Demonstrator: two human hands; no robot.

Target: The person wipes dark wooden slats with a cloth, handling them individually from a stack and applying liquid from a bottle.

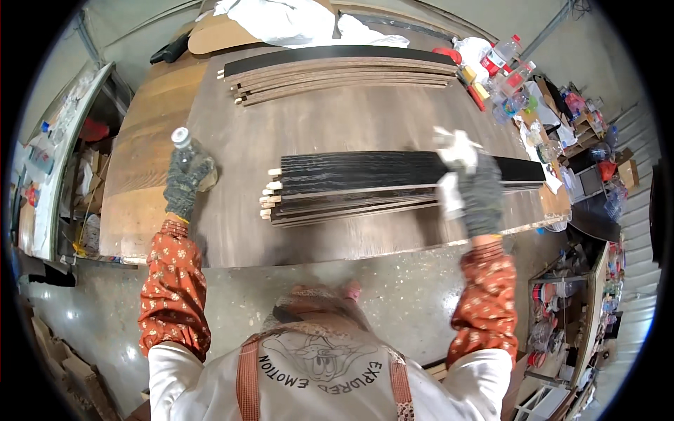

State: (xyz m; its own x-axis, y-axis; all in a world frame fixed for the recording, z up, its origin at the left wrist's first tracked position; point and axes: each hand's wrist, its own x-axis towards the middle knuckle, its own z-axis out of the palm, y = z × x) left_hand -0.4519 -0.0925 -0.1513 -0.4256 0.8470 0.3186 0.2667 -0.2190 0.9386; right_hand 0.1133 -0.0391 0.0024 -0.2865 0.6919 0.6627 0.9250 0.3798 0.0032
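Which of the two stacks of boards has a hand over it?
The nearer stack on the table: the gloved right hand is over its right part with a white cloth. The farther stack has neither hand over it.

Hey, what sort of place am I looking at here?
Probably a small woodworking workshop. Black-faced wooden strips with pale pegs at their ends lie stacked on a big worktable, and cluttered shelving stands at the lower right.
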